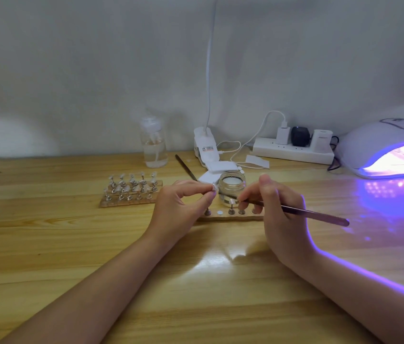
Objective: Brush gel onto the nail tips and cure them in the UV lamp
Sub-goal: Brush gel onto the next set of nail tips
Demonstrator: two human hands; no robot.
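Nail tip (213, 186) pinched in left hand (183, 207) fingertips, above near rack (230, 216). Right hand (277, 209) grips brush (295, 209), bristles by tip, in front of jar (232, 187). Judged mid-task: this tip being coated; near rack holds one tip, several bare pegs. Far rack (131, 192) full of tips, state unclear. Lamp (379, 145) lit, tips inside curing. Jar open, clear contents. Bottle (153, 145) holds clear liquid. All on worktop (71, 244).
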